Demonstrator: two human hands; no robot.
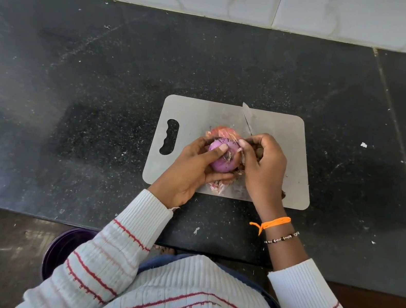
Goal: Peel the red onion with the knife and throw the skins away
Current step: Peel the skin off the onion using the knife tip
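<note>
peeling is the step in hand: the red onion is held up just above the grey cutting board, cupped in the left hand, whose fingers curl under it while the thumb presses on its purple flank. most of that side already looks bare and glossy, with a dry tuft left at the end that faces the camera. the right hand is closed round the handle of the knife, its blade pointing up and away over the far edge of the board, while its fingertips pinch at a strip of skin on the onion's right side. loose skins lie on the board behind the onion, and more scraps lie near the front edge under the left palm. the board sits on a dark speckled desk with white tiles behind it. a purple bin stands on the floor below the desk's front edge, partly hidden by the left sleeve.

the task seems well along but not done. the next move likely calls for pulling the pinched strip free, turning the onion to check the hidden side, then gathering all skins and dropping them away, probably in that bin; the blade should stay pointed clear of the left thumb
</note>
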